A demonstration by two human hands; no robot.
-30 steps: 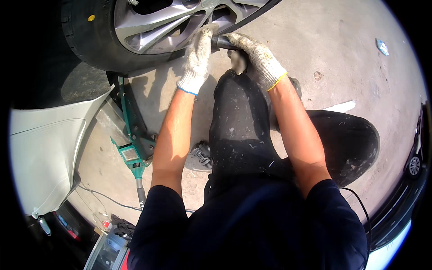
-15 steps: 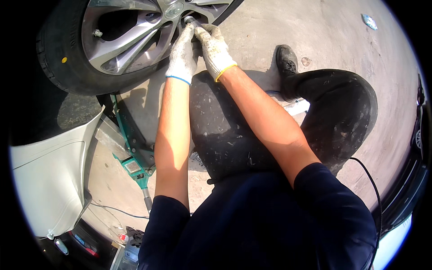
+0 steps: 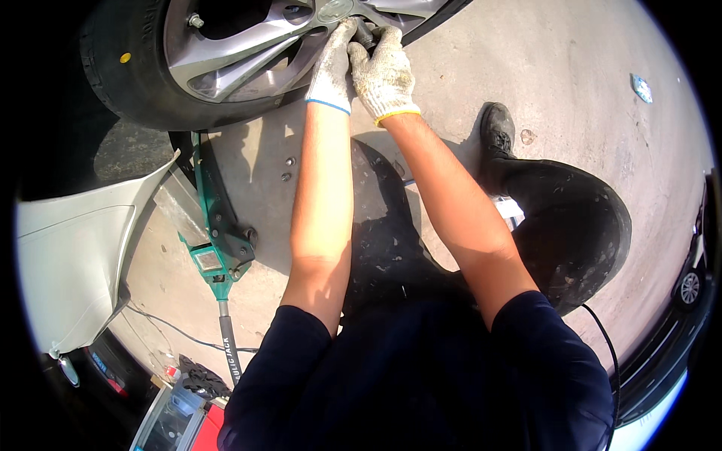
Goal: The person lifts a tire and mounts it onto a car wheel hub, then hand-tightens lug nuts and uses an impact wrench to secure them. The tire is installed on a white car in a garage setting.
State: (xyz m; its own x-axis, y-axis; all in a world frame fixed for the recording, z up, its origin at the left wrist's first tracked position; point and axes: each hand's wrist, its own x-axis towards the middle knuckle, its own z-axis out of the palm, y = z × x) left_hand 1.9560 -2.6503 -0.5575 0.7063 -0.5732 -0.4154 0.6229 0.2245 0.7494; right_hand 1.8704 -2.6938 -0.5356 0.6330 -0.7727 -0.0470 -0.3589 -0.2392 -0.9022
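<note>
A dark cylindrical tool [image 3: 365, 33] lies between the left hand [image 3: 332, 66] and right hand [image 3: 384, 73], just beside the centre cap [image 3: 335, 10] of the wheel [image 3: 241, 48], long axis slanting up-left; the right grip holds it, the left grip's closure beside it I cannot tell

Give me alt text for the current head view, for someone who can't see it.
A gloved right hand holds a dark cylindrical tool at a silver-spoked car wheel, just below its hub, with the gloved left hand close alongside. Lower in the picture, a green jack and two small metal pieces sit on the concrete floor.
</note>
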